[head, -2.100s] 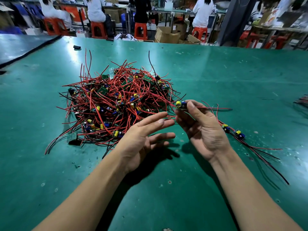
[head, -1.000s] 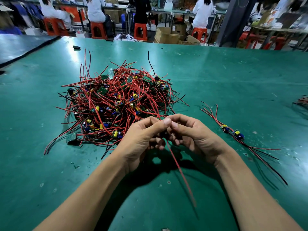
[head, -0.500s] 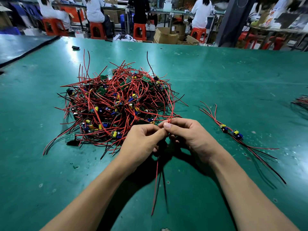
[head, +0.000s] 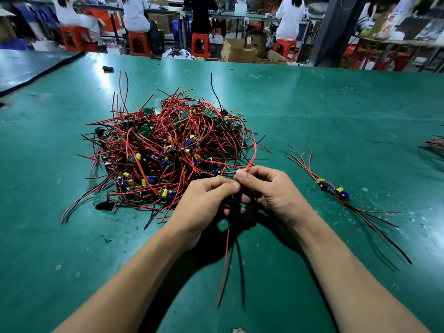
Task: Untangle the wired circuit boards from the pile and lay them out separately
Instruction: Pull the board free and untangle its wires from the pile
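A tangled pile (head: 165, 150) of small circuit boards with red and black wires sits on the green table (head: 336, 111), left of centre. My left hand (head: 204, 205) and my right hand (head: 271, 193) meet just in front of the pile, both pinched on one wired circuit board whose body is hidden between the fingers. Its red and black wires (head: 228, 260) hang down toward me, and another red wire (head: 252, 150) arcs up from my right fingertips. Two separated wired boards (head: 332, 188) lie in a line to the right of my hands.
A small black object (head: 107, 68) lies near the table's far left edge. Another bundle of wires (head: 434, 147) shows at the right edge. A clear plastic piece (head: 101, 197) sits at the pile's front left. People sit on orange stools (head: 139, 43) beyond the table.
My hands came together on one wired board by the pile and drew it slightly toward me. Its loose wires swung from slanting right to hanging straight down between my wrists.
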Demonstrator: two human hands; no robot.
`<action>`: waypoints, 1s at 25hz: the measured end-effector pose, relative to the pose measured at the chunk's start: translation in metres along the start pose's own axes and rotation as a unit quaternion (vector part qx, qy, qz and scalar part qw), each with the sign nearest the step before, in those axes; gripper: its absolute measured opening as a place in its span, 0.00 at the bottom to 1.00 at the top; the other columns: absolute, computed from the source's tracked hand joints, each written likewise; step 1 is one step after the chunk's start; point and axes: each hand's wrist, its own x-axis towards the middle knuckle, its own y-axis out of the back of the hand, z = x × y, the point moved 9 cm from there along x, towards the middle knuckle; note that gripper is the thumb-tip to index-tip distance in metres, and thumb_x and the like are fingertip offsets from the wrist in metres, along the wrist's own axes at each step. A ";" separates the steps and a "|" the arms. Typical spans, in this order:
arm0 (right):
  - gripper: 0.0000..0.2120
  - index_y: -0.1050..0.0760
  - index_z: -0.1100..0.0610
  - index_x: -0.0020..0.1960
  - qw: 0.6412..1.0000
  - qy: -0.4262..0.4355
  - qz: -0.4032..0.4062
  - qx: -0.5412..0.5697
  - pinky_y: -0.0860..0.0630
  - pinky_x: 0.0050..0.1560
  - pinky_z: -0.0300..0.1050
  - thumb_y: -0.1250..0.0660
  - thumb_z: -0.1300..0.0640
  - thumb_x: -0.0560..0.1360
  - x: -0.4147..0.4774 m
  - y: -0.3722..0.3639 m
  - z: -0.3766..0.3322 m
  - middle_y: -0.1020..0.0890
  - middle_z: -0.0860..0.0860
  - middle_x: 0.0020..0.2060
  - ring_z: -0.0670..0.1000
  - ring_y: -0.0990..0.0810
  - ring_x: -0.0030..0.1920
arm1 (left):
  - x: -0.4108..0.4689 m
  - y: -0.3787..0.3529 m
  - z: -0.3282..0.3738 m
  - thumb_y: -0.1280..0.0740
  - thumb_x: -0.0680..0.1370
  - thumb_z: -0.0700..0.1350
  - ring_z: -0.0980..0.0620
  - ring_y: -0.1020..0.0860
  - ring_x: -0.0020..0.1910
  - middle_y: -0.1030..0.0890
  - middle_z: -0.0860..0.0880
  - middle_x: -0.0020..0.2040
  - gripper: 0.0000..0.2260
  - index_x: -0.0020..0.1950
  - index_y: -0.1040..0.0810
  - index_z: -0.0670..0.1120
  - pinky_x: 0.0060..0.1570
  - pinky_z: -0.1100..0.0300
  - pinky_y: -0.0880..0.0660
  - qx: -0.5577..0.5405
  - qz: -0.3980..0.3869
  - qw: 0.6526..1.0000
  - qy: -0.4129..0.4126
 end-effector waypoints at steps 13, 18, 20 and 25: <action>0.04 0.16 0.56 0.44 0.990 0.069 0.031 -0.119 0.22 0.36 0.42 0.25 0.55 0.74 -0.001 0.006 -0.015 0.17 0.52 0.36 0.46 0.21 0.35 | -0.003 0.004 0.003 0.32 0.79 0.40 0.47 0.17 0.35 0.14 0.42 0.42 0.06 0.46 0.16 0.43 0.43 0.51 0.22 0.052 0.049 0.997 -0.026; 0.07 0.17 0.55 0.42 0.999 0.033 0.023 -0.019 0.21 0.30 0.42 0.23 0.52 0.71 -0.001 0.002 -0.008 0.19 0.51 0.34 0.45 0.22 0.32 | -0.003 -0.004 0.003 0.36 0.81 0.40 0.48 0.18 0.34 0.15 0.43 0.40 0.09 0.45 0.17 0.42 0.43 0.48 0.19 -0.004 0.006 1.000 0.003; 0.09 0.17 0.53 0.41 1.000 0.017 0.016 -0.009 0.21 0.31 0.41 0.21 0.48 0.67 0.000 0.002 -0.005 0.18 0.50 0.34 0.45 0.21 0.32 | -0.003 -0.004 0.004 0.36 0.81 0.40 0.50 0.18 0.33 0.15 0.44 0.39 0.09 0.45 0.17 0.41 0.37 0.56 0.20 -0.007 -0.003 1.000 0.004; 0.14 0.16 0.51 0.39 1.000 0.023 0.009 -0.001 0.20 0.36 0.40 0.17 0.44 0.62 0.004 0.004 -0.003 0.17 0.50 0.36 0.46 0.19 0.34 | -0.004 -0.007 0.004 0.33 0.79 0.38 0.50 0.19 0.33 0.15 0.42 0.40 0.08 0.42 0.16 0.43 0.36 0.60 0.23 -0.006 -0.019 1.000 0.003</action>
